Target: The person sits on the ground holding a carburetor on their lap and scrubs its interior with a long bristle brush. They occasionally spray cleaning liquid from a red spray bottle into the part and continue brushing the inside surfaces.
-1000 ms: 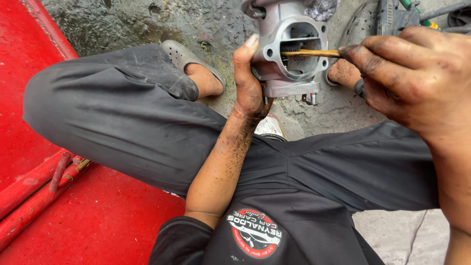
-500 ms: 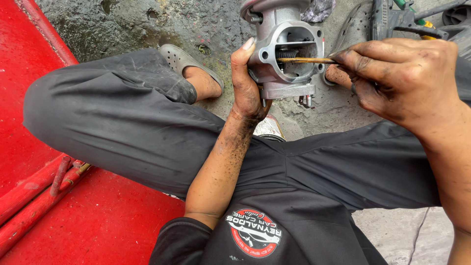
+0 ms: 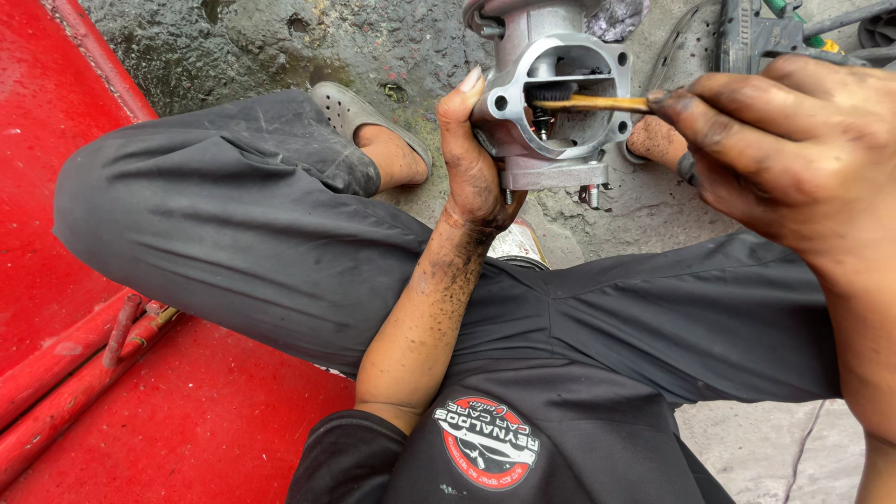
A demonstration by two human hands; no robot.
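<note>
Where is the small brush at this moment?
In the head view, top centre-right: the brush is pinched in the right hand, its dark bristles poking into the opening of the grey metal housing that the left hand holds up.

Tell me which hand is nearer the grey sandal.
Left. The left hand grips the metal housing just right of the grey sandal; the right hand holds a brush on the housing's far side.

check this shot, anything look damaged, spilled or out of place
Nothing looks broken or spilled. The left hand grips the grey metal housing while the right hand pokes a thin brush into its opening. Both hands are smeared with dark grime.
</note>
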